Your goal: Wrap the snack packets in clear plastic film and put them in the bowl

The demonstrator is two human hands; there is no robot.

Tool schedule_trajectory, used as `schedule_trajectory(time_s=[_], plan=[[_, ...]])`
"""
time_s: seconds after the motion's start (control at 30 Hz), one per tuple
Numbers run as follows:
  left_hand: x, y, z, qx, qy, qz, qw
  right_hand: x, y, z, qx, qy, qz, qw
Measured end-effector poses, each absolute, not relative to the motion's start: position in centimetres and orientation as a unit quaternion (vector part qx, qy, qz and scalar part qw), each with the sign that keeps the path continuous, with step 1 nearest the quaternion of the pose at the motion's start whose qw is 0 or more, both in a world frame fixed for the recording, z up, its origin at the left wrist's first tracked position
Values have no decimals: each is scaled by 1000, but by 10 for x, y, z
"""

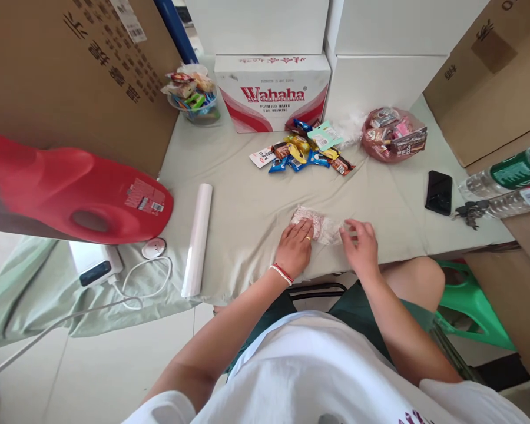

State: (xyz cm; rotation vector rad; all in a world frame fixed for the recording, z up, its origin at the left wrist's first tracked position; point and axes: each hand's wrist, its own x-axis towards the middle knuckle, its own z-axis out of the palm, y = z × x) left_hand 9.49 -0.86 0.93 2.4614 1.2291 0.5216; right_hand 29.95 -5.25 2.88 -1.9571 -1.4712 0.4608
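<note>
A small clear plastic bag [331, 231] with a pinkish, printed-looking part lies on the cloth near the table's front edge. My left hand [295, 244] rests palm down on its pinkish left part, fingers stretched out flat. At the bag's right end, my right hand [361, 244] has thumb and fingers closed on the thin clear edge. What is inside the bag is hard to make out. Beyond both hands sits a loose pile of wrapped snacks [298, 153] in blue, yellow, brown and mint green wrappers.
A red bowl of snacks [395, 134], a black phone [439, 192] and plastic bottles [512, 176] are at the right. A roll of clear film [197, 241] and a big red jug [79, 194] stand left. Behind are a Wahaha box [274, 97] and a snack tub [196, 100].
</note>
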Motion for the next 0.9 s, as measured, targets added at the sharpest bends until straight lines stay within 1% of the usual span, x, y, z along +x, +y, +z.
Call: schedule_trajectory(time_s=[0.07,0.13,0.27,0.37,0.5,0.57,0.63,0.7,0.8,0.9], plan=[[92,-10,5,873,429,173,155,307,-45,26,-766,-569,124,272],[90,-9,2,875,427,171,150,310,-39,29,-748,-606,142,231],[90,-9,1,877,424,171,149,302,-21,54,-727,-601,238,231],[94,-11,4,874,435,162,144,278,6,73,-707,-624,247,223],[98,-15,12,857,471,147,148,231,40,76,-683,-691,207,113],[91,-19,18,850,481,147,159,211,44,71,-671,-708,206,77],[75,-27,22,846,483,163,158,199,39,65,-655,-724,203,74],[51,-39,24,844,481,196,133,193,29,59,-639,-742,185,82],[9,-58,20,839,485,240,58,190,16,47,-624,-762,139,100],[-25,-70,13,820,520,238,-17,189,9,35,-619,-771,97,114]])
